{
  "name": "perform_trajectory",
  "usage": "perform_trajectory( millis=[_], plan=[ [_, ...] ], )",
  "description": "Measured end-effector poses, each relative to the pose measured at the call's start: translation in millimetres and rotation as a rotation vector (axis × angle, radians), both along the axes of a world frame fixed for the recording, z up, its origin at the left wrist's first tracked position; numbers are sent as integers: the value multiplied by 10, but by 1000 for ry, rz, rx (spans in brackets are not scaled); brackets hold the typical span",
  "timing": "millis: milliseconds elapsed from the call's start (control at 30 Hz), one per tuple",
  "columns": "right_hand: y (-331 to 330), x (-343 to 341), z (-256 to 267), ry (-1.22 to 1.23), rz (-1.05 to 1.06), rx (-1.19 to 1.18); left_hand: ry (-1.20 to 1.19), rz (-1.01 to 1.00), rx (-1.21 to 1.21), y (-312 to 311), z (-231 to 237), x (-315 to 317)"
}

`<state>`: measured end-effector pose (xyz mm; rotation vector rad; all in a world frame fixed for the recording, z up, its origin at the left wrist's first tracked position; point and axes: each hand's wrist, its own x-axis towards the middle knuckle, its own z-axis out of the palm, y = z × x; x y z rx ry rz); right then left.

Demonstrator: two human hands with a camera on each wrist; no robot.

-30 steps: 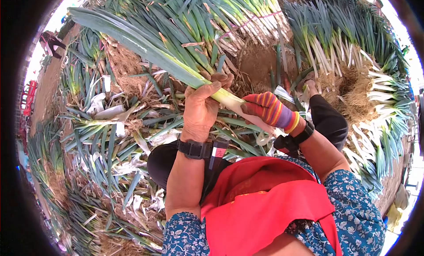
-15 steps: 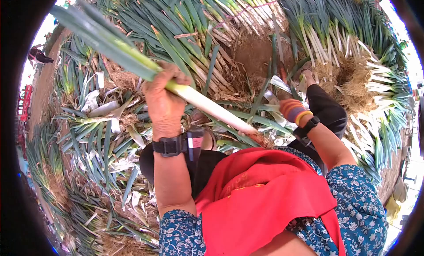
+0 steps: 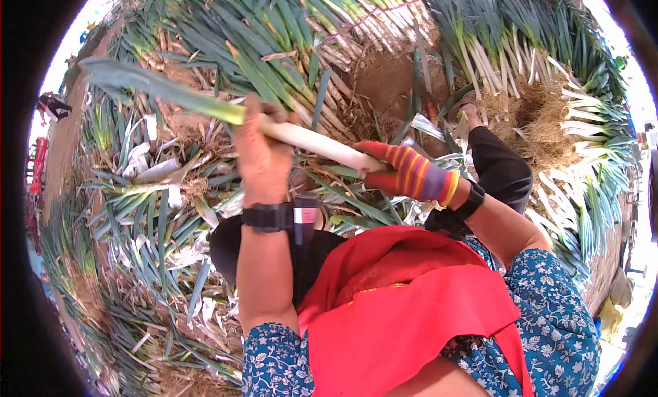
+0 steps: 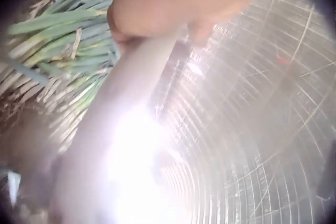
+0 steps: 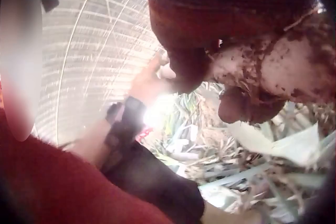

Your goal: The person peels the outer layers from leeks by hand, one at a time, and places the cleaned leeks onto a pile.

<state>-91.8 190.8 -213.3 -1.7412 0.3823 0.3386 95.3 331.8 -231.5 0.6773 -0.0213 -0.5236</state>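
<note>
A long leek [image 3: 317,140] slants across the front of me, its green leaves up to the left and its white root end down to the right. My bare left hand [image 3: 264,147] grips it where green turns to white; the left wrist view shows that hand [image 4: 181,6] wrapped over the pale stem [image 4: 123,85]. In a striped glove, my right hand [image 3: 417,174] pinches the root end. Soil clings to that end of the leek [image 5: 294,66] in the right wrist view, with dark gloved fingertips [image 5: 241,109] against it.
Bundled leeks [image 3: 274,44] lie at the back, and more white-stemmed leeks [image 3: 582,126] line the right side. Stripped leaves [image 3: 154,222] litter the ground at left. A bent leg [image 3: 500,160] and a red apron [image 3: 411,301] are close below the hands.
The right hand let go of the lower stem and drew away, then came back to hold the root end. The leek now shows a cleaner white stem. The left hand shifted left.
</note>
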Motion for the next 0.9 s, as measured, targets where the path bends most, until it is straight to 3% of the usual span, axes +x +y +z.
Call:
perform_trajectory(
  millis=[33,100,133,200,233,300,333,367,400,433,533,567,600,667,700,800,900],
  plan=[
    [63,39,-27,-1,8,9,63,-25,-15,-1,-24,-28],
    [147,89,-85,-89,45,505,154,-45,1,-9,-28,-34],
    [152,98,-167,-83,49,506,158,-40,1,25,-14,-29],
    [94,117,-346,-68,16,745,142,-124,-79,88,9,17],
    [-15,80,-330,-3,168,821,142,-121,-139,119,-9,60],
    [-282,-62,-613,-584,462,-268,96,-86,-167,210,-22,181],
    [-473,-232,-886,-759,552,-445,48,-63,-189,271,-21,243],
    [-604,-638,-1437,-280,163,-121,66,-17,-171,340,14,307],
    [-1082,-1010,-2272,-794,504,79,67,-6,-172,413,25,363],
    [-1249,-1207,-2351,-796,512,79,48,55,-139,465,42,419],
    [-1305,-1672,-2459,184,376,-777,31,178,-61,499,28,429],
    [-1296,-1416,-2052,221,151,-591,45,235,-8,460,38,350],
    [-1183,-1056,-1621,275,18,-648,50,287,35,401,69,311],
    [-1040,-521,-1035,-78,50,-931,57,290,34,327,-15,313],
    [-1093,-367,-1228,-404,-57,-927,86,328,55,289,-7,283],
    [-324,183,-276,-521,54,-879,156,397,89,206,-12,194],
    [149,375,-102,-597,141,-943,148,357,104,134,-21,139]
  ],
)
